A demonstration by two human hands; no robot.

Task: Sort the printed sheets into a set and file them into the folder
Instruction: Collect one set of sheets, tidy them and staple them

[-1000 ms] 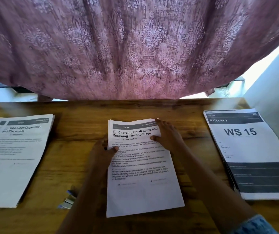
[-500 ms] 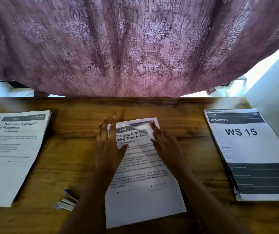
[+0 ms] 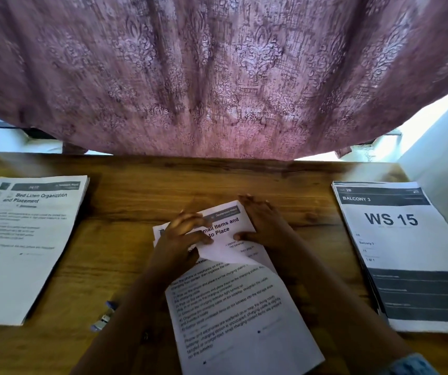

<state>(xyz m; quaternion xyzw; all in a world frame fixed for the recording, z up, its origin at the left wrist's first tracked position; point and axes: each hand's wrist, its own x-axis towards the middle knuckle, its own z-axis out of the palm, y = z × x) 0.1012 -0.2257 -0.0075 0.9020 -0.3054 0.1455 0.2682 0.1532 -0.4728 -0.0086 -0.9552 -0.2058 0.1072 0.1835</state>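
Peeling the top sheet (image 3: 225, 226) off the centre stack (image 3: 244, 307) mid-bench (image 3: 136, 201), our left hand (image 3: 183, 234) pinches its far corner. Our right hand (image 3: 264, 226) lies flat, pressing the right edge. Risk: a hard fold-back creases or tears it, or drags the lower sheets askew.

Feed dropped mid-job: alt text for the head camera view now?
Both hands work the middle stack on the wooden table: the left hand pinches the top sheet, whose upper half is buckled, and the right hand rests on its right edge. A Bed Linen stack lies left, a WS 15 stack right.
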